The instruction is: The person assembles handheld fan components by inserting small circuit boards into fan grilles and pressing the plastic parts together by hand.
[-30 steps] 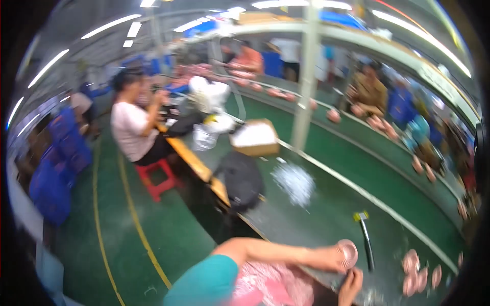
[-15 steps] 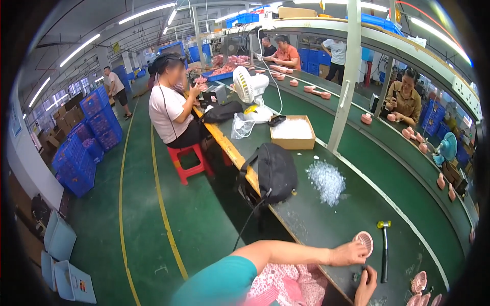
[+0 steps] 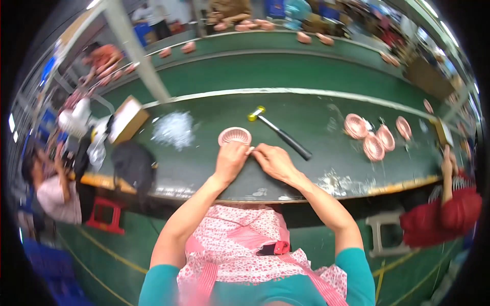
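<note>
A pink, round, ribbed fan cover (image 3: 235, 134) is at the middle of the dark table, just beyond my hands. My left hand (image 3: 232, 162) closes its fingers on the cover's near edge. Beside it, my right hand (image 3: 276, 163) has its thumb and fingers drawn together in a pinch, against a small pale bit near the cover's handle end. What that pinch holds is too small to name. A hammer (image 3: 282, 135) with a yellow head and black handle lies just past my right hand.
Several pink ribbed covers (image 3: 374, 147) lie to the right. A pile of small clear pieces (image 3: 173, 130), a black bag (image 3: 133, 164) and a cardboard box (image 3: 127, 121) are on the left. A conveyor (image 3: 255, 69) runs beyond the table. People sit at both sides.
My view has swung right and down, bringing both forearms fully into sight. My hands have come together at the cover's near side.
</note>
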The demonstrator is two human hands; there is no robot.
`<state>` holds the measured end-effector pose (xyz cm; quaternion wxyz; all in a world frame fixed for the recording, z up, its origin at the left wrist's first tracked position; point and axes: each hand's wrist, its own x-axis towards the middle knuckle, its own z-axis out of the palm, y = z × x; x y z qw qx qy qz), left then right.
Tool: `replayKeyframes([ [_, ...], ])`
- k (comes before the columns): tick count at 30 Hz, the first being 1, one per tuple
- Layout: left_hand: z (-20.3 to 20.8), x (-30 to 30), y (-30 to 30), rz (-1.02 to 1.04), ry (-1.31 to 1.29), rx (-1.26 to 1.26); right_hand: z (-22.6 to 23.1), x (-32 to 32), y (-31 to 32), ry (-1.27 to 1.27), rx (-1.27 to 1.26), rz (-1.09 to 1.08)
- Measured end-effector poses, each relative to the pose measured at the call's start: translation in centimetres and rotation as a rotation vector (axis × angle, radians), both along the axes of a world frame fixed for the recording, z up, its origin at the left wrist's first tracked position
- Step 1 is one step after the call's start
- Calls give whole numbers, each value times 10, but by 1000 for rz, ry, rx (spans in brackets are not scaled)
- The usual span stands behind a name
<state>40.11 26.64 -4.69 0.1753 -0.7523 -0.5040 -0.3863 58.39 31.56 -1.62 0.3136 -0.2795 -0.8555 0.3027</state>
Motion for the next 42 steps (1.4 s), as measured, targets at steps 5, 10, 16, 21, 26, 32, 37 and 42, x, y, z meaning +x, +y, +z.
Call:
replayKeyframes([
  [5,12,9,25,-77,-1,-64,8,8,12,42,48,-1],
  [10,24,-5,36,-165,-214,-53,25,3,27,52,-94,-73],
  [16,16,-23,33,-251,-472,-147,41,-15,40,173,-410,88],
  [21,20,-30,25,-246,-760,-312,47,-25,48,138,-661,136],
  [26,26,-33,23,-285,-960,-412,41,-30,51,236,-742,197],
  [32,32,-40,24,-257,-537,-241,36,-30,36,195,-507,90],
  [37,35,-37,30,-66,-89,-88,26,-34,27,58,173,-144],
  [42,34,-33,28,-59,-119,-137,23,-33,19,86,145,-152],
])
